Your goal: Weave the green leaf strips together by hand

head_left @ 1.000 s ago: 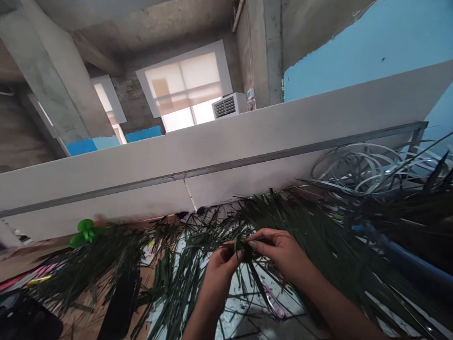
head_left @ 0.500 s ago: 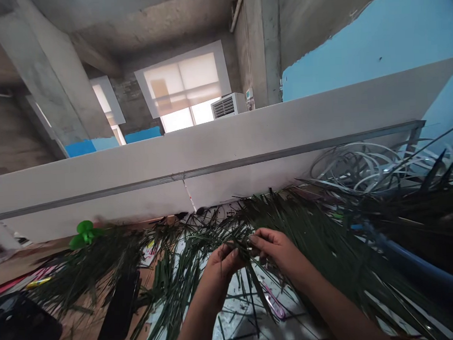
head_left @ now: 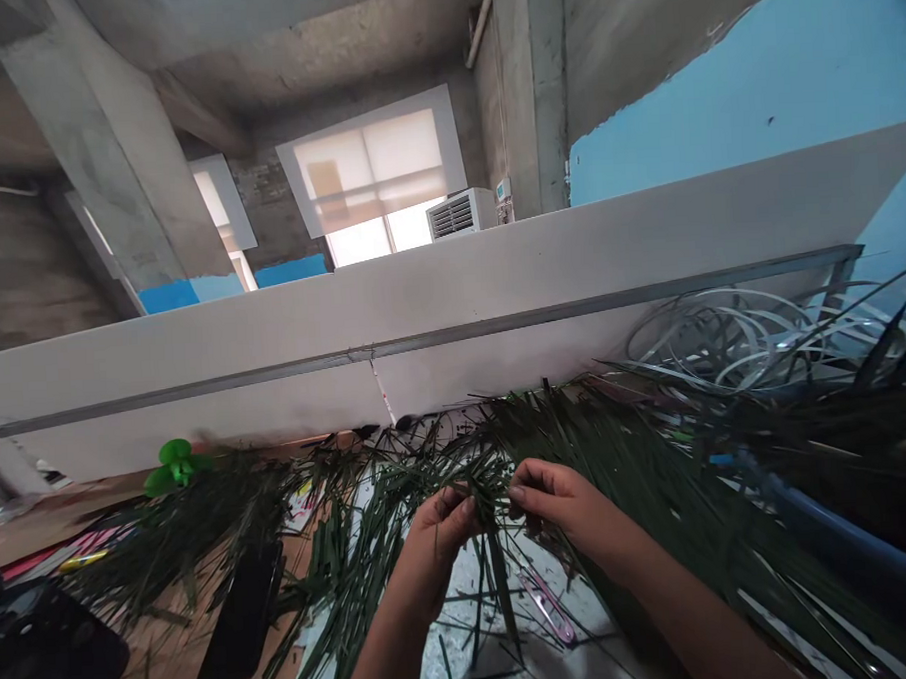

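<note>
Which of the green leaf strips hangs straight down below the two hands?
The wide dark strip drops from between the left hand and right hand; the others around it are thinner or spread sideways.

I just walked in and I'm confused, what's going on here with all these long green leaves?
A person is working with bare hands in a heap of long dark green leaf strips. The left hand and the right hand both pinch strips, meeting at one small bunch. The strips spread over a wooden surface. A small pink object lies below the right hand, and a coil of white strips sits behind to the right.
</note>
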